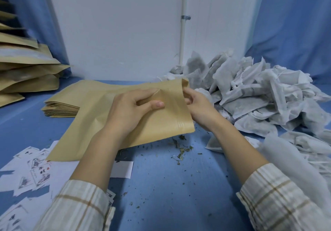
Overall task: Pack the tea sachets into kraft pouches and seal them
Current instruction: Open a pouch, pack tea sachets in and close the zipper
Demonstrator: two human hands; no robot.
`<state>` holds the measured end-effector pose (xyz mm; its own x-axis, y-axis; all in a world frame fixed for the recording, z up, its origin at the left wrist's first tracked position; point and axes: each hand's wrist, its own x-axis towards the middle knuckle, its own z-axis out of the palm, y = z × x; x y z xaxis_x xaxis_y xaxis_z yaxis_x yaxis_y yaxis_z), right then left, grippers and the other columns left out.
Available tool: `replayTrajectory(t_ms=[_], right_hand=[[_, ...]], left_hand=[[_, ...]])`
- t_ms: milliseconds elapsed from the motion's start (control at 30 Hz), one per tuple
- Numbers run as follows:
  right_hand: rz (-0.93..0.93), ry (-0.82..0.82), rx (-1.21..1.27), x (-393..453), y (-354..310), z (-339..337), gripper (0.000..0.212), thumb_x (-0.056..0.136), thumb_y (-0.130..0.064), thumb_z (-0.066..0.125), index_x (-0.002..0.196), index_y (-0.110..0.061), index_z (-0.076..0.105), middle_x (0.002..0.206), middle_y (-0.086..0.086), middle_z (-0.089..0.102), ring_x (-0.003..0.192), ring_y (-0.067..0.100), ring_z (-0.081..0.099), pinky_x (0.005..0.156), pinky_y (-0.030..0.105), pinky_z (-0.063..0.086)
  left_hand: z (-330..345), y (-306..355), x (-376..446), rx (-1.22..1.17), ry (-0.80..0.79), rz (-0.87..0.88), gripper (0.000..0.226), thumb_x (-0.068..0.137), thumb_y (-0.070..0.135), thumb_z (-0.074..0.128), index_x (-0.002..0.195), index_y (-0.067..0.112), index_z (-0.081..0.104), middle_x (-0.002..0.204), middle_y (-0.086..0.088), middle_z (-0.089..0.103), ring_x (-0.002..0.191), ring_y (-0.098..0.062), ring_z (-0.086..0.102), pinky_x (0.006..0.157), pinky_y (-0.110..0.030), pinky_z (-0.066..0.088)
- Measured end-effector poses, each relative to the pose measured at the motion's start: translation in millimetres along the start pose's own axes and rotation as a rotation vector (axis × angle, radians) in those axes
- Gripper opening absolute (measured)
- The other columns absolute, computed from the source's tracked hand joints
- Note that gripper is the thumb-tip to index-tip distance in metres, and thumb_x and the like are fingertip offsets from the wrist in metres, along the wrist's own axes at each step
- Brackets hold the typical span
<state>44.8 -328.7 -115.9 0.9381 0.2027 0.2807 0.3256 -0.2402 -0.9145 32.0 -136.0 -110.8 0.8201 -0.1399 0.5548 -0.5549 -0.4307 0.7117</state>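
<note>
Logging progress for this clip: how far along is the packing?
Done: bulging kraft pouches are stacked at far left, apparently filled. In hand: the left hand and right hand pinch one flat pouch at its mouth, seemingly opening it. Left: a large heap of tea sachets and a stack of flat pouches.

Left grip (136,108) and right grip (197,105) both pinch.

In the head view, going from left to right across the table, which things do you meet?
Stacked filled pouches → printed labels → flat pouch stack → left hand pinching the open pouch → right hand at its mouth → sachet pile.
</note>
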Motion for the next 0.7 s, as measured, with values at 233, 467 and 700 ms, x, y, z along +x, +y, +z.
replayTrajectory(t_ms=[233, 467, 700], right_hand=[[0.274, -0.047, -0.285, -0.7, 0.0, -10.3, 0.038, 0.096, -0.005, 0.041, 0.06, -0.017, 0.04, 0.059, -0.003, 0.04, 0.055, 0.007, 0.036, 0.041, 0.006, 0.035], [0.285, -0.293, -0.348, -17.0, -19.4, -32.3, 0.017, 0.091, -0.002, 0.048, 0.101, -0.01, 0.06, 0.096, 0.01, 0.063, 0.076, 0.004, 0.059, 0.06, 0.008, 0.044], [0.205, -0.234, -0.496, -12.1, -19.3, -27.7, 0.029, 0.086, -0.004, 0.056, 0.114, -0.009, 0.052, 0.101, 0.005, 0.06, 0.093, 0.022, 0.057, 0.066, 0.004, 0.041]], left_hand=[[30.8, 13.1, -6.6, -0.017, -0.11, 0.072, 0.027, 0.07, 0.045, 0.07, 0.093, 0.056, 0.064, 0.09, 0.025, 0.069, 0.09, 0.001, 0.061, 0.084, -0.025, 0.047], [29.3, 14.1, -4.3, -0.06, -0.176, 0.068, 0.034, 0.075, 0.028, 0.076, 0.097, 0.052, 0.067, 0.098, 0.04, 0.062, 0.099, 0.021, 0.053, 0.081, 0.0, 0.035], [20.5, 21.4, -1.9, -0.172, -0.067, 0.037, 0.031, 0.071, 0.026, 0.077, 0.093, 0.046, 0.069, 0.092, 0.032, 0.068, 0.089, 0.016, 0.058, 0.081, -0.004, 0.042]])
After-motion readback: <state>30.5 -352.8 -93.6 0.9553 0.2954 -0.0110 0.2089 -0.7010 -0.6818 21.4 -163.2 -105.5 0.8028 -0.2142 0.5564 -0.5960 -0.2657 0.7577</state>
